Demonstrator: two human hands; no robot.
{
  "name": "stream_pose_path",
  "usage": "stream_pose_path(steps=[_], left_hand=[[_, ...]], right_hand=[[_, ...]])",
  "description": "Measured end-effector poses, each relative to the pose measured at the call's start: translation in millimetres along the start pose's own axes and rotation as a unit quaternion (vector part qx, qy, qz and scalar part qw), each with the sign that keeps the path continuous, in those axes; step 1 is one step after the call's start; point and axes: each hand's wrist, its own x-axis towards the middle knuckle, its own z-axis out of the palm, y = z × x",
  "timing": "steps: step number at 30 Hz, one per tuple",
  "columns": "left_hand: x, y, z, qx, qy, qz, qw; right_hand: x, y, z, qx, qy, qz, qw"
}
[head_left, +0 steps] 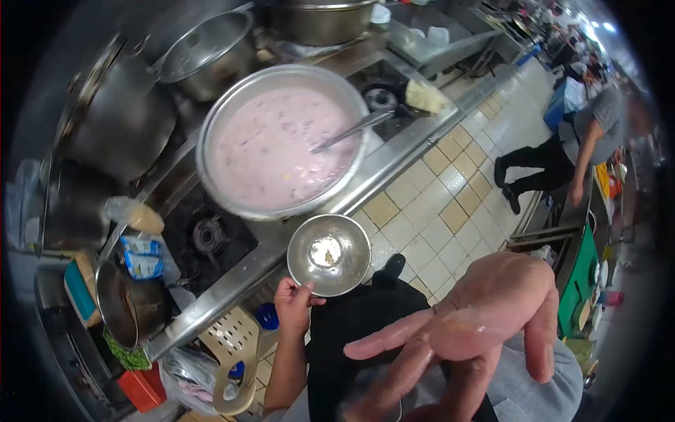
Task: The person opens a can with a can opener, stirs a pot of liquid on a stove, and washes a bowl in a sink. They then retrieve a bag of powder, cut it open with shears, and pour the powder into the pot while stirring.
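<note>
My left hand (292, 304) grips the rim of a small metal bowl (350, 271), thumb over the edge. A little yellowish residue lies in the bowl's bottom. Close to the camera, my right hand (485, 309) is raised with its fingers spread, and its skin looks wet. It holds nothing. Beyond the bowl, a large metal pot (205, 151) stands on the stove, full of a pale pink liquid (267, 141) with darker bits in it. A metal ladle (358, 129) leans in the pot, its handle over the right rim; its head is hidden in the liquid.
Stove burners (207, 235) flank the pot, and a pale cloth (424, 97) lies at the stove's corner. Blue-and-white packets (143, 257) and a dark pan (118, 302) are at left. A beige plastic stool (232, 341) stands below. Another person (562, 155) stands across the tiled aisle.
</note>
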Motion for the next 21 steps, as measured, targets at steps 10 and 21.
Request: stream_pose_path(steps=[10, 21], left_hand=[[67.9, -36.7, 216.3, 0.010, -0.108, 0.019, 0.994], [182.7, -26.9, 379.0, -0.015, -0.094, 0.039, 0.995]], right_hand=[[-72.9, -236.8, 4.9, -0.443, -0.200, 0.216, 0.847], [-223.4, -335.0, -77.5, -0.449, 0.516, 0.200, 0.702]])
